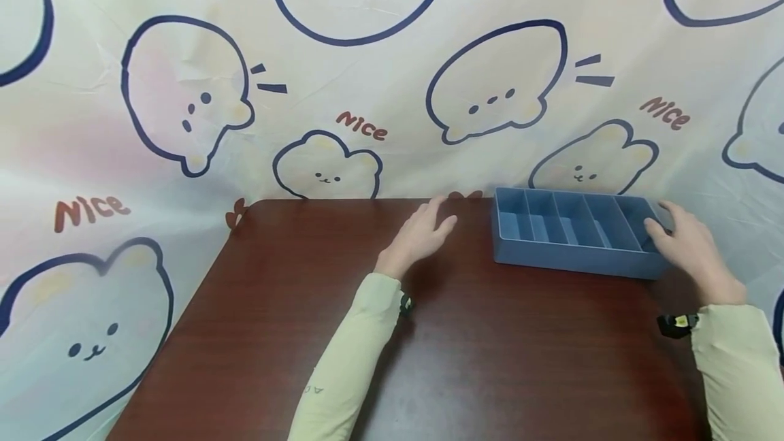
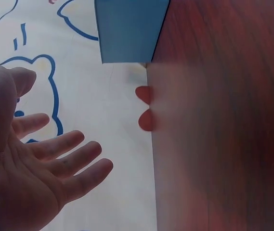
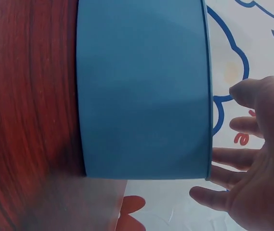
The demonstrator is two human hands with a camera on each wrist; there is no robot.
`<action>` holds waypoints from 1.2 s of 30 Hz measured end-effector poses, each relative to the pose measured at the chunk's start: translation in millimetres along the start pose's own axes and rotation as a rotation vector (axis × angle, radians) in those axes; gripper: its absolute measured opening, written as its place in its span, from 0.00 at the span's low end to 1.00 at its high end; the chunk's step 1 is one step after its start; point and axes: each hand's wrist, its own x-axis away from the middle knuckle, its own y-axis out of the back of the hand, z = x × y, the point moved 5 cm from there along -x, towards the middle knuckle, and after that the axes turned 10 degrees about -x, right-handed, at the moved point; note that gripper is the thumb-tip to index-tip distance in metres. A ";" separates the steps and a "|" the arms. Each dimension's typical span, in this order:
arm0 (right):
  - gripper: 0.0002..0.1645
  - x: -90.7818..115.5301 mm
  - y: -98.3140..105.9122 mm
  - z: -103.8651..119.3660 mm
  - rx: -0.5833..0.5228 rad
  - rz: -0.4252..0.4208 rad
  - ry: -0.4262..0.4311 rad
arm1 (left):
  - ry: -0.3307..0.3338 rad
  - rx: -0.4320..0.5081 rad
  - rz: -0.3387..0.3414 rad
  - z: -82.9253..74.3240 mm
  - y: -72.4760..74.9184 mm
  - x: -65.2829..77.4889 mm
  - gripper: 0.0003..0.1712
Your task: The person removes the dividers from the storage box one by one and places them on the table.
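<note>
A blue box divided into several compartments stands at the back right of the table; no contents show inside it. My right hand is at the box's right end, thumb and fingers spread and loosely bent. In the right wrist view, the fingers reach to the edge of the blue wall; whether they touch it I cannot tell. Left of the box, my left hand hovers over the table's back part, apart from the box. Its palm and spread fingers hold nothing in the left wrist view.
The dark brown wooden table has its back edge against a pale cloth printed with cartoon bears, which also hangs along both sides. Each wrist bears a small black device, one at the right sleeve.
</note>
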 end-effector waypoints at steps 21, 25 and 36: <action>0.44 10.0 -1.8 -21.1 0.014 0.088 -0.062 | 0.043 0.106 -0.020 -36.2 -32.0 -9.7 0.33; 0.46 8.1 -4.2 -24.1 0.011 0.122 -0.089 | 0.043 0.147 -0.031 -42.3 -38.3 -10.9 0.31; 0.39 10.1 -6.6 -28.1 0.000 0.099 -0.075 | 0.116 0.149 -0.009 -51.7 -56.7 -17.2 0.33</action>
